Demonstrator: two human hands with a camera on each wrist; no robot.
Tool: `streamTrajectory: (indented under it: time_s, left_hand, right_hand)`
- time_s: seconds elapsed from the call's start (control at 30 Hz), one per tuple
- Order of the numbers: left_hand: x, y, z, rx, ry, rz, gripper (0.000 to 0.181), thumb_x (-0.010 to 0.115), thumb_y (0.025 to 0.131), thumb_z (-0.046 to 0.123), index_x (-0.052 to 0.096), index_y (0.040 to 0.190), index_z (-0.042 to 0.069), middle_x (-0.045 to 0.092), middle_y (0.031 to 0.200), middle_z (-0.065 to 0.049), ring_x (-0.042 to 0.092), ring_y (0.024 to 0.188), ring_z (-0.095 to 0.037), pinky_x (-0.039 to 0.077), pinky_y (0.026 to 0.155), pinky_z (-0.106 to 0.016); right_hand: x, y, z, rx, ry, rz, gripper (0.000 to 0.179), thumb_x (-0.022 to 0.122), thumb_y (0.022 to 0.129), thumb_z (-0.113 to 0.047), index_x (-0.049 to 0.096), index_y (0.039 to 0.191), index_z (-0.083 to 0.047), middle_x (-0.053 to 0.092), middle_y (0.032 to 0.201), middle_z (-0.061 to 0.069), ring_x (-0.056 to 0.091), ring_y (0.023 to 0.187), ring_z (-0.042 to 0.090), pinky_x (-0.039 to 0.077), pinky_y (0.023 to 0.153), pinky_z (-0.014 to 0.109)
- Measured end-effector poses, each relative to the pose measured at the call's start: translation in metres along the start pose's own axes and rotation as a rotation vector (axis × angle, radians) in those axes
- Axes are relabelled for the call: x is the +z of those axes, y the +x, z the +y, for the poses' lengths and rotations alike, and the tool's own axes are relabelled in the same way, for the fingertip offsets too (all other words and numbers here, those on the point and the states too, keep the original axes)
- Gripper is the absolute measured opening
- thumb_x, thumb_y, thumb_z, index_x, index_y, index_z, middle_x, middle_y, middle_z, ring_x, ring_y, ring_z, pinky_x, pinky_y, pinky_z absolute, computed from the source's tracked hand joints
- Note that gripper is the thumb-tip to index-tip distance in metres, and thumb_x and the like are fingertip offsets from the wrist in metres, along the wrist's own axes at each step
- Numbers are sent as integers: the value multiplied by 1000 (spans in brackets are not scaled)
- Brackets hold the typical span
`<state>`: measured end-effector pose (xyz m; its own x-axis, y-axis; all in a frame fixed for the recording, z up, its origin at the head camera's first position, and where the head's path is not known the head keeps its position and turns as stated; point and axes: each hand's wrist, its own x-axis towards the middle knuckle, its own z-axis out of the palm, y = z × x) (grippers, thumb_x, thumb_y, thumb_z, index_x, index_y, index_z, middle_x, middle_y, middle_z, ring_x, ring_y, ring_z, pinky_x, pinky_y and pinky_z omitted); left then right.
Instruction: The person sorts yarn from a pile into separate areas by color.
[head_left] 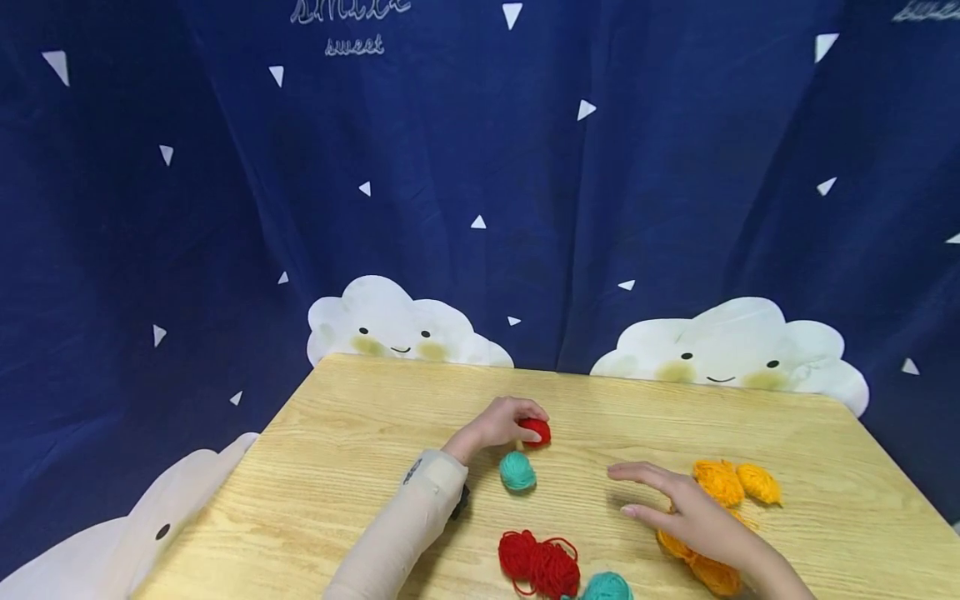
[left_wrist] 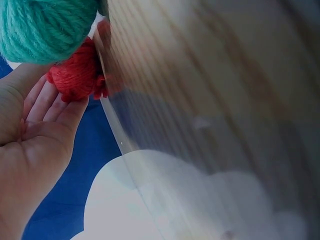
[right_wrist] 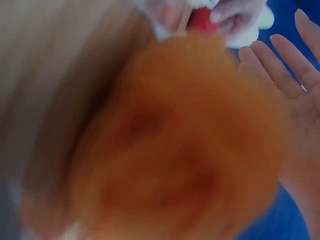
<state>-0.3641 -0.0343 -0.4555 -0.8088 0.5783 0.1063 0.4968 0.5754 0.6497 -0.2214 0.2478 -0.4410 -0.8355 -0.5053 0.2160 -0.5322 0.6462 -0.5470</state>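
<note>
At the middle of the table, my left hand (head_left: 507, 423) has its fingers and thumb around a small red yarn ball (head_left: 536, 432). In the left wrist view this red yarn ball (left_wrist: 75, 75) lies against the fingers, partly behind a teal yarn ball (left_wrist: 47, 30). That teal ball (head_left: 517, 472) sits on the table just nearer than the hand. Farther right, my right hand (head_left: 693, 512) holds nothing, its fingers extended and the thumb apart. Beneath and beside it are orange yarn balls (head_left: 718, 482), some partly covered by the hand. Blurred orange yarn (right_wrist: 180, 140) fills much of the right wrist view.
Red yarn balls (head_left: 540, 565) with loose strands lie near the front, beside another teal yarn ball (head_left: 607, 587) cut by the frame edge. A separate orange ball (head_left: 759, 483) rests at the right. Behind the wooden table (head_left: 360, 417) hangs a blue curtain (head_left: 450, 150).
</note>
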Motion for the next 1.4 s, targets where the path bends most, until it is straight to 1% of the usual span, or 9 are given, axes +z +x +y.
streamTrajectory:
  time_s: [0.1, 0.2, 0.43, 0.57, 0.63, 0.8, 0.97, 1.23, 1.4]
  left_hand:
    - [0, 1, -1, 4, 5, 0, 28, 73, 80, 11, 67, 107, 10, 71, 106, -3, 64, 103, -16, 49, 90, -23]
    - [1, 2, -1, 11, 5, 3, 28, 73, 79, 11, 68, 107, 10, 71, 105, -4, 65, 102, -17, 49, 89, -24]
    - [-3, 0, 2, 34, 14, -14, 27, 72, 81, 13, 67, 107, 11, 71, 106, -2, 64, 100, -12, 50, 89, -23]
    - [-4, -1, 2, 75, 37, -12, 25, 71, 82, 15, 67, 107, 12, 71, 104, 2, 63, 94, -4, 49, 83, -17]
    - [-4, 0, 2, 60, 31, -9, 26, 71, 82, 14, 67, 107, 12, 71, 105, 2, 63, 95, -5, 49, 84, -18]
    - [-1, 3, 0, 11, 12, -3, 28, 72, 81, 11, 67, 108, 10, 71, 107, -3, 64, 100, -13, 49, 88, -21]
    - [1, 2, 0, 22, 13, -7, 28, 72, 80, 10, 66, 108, 8, 70, 107, -5, 64, 100, -16, 50, 89, -25]
    - [-1, -2, 2, 25, 22, 0, 28, 72, 81, 10, 67, 108, 9, 71, 106, -5, 65, 102, -16, 49, 89, -23]
    - [0, -2, 2, 23, 16, 1, 27, 72, 81, 11, 67, 108, 9, 71, 106, -5, 64, 102, -17, 49, 89, -24]
  right_hand:
    - [9, 3, -12, -59, 15, -36, 35, 57, 91, -38, 52, 126, -36, 59, 125, -10, 54, 114, 5, 49, 93, 23]
    - [18, 7, -23, -128, 19, -82, 35, 57, 92, -36, 53, 126, -34, 60, 125, -6, 55, 114, 8, 49, 93, 24]
    - [35, 16, -49, -201, 103, -282, 41, 51, 94, -39, 55, 128, -18, 58, 128, 3, 54, 116, 12, 48, 94, 25]
    - [41, 18, -60, -224, 50, -364, 47, 49, 92, -46, 54, 129, -18, 58, 128, 2, 55, 113, 13, 51, 90, 25]
    - [44, 18, -63, -226, -3, -382, 48, 50, 91, -50, 54, 128, -20, 58, 126, -1, 55, 110, 11, 52, 88, 24]
    - [52, 17, -66, -227, -96, -388, 49, 54, 88, -50, 54, 127, -21, 60, 121, -7, 57, 104, 6, 53, 84, 25]
    - [57, 20, -65, -256, -82, -410, 45, 59, 89, -42, 54, 127, -18, 61, 117, -7, 55, 97, 0, 52, 80, 21]
    - [59, 24, -63, -355, 122, -412, 33, 56, 93, -27, 55, 125, -19, 62, 115, -5, 54, 98, -4, 50, 78, 16]
    - [56, 24, -59, -361, 296, -347, 31, 55, 93, -28, 57, 123, -19, 63, 116, -2, 57, 101, 0, 51, 80, 18]
